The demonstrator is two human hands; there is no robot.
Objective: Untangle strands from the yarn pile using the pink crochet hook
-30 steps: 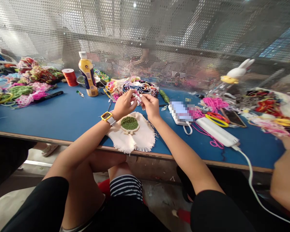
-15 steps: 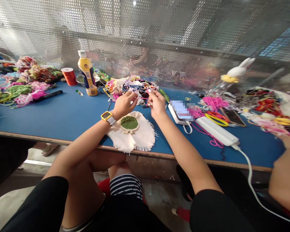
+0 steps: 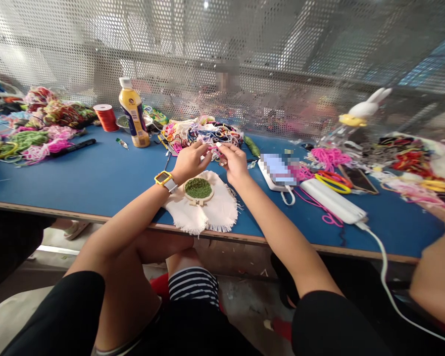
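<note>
My left hand (image 3: 193, 159) and my right hand (image 3: 234, 162) meet fingertip to fingertip above the table, both closed in a pinch. A small bit of pink yarn (image 3: 212, 147) shows between them; most of it is hidden by the fingers. Just behind lies a tangled heap of multicoloured yarn (image 3: 222, 132). Below my hands, near the table's front edge, a frayed white cloth (image 3: 218, 212) is stretched in a round embroidery hoop (image 3: 199, 201). Dark green looped stitching (image 3: 198, 189) fills the inside of the hoop.
A yellow drink bottle (image 3: 133, 116) and a red thread spool (image 3: 106, 118) stand at the back left. To the right lie a phone (image 3: 277, 168), a white power bank (image 3: 333, 201) with a cable, and more yarn (image 3: 329, 158). Another person's arm (image 3: 439, 267) is at the far right.
My right hand has moved left, bringing its fingertips against those of my left hand. Pink yarn now shows between them. My left hand has stayed nearly still.
</note>
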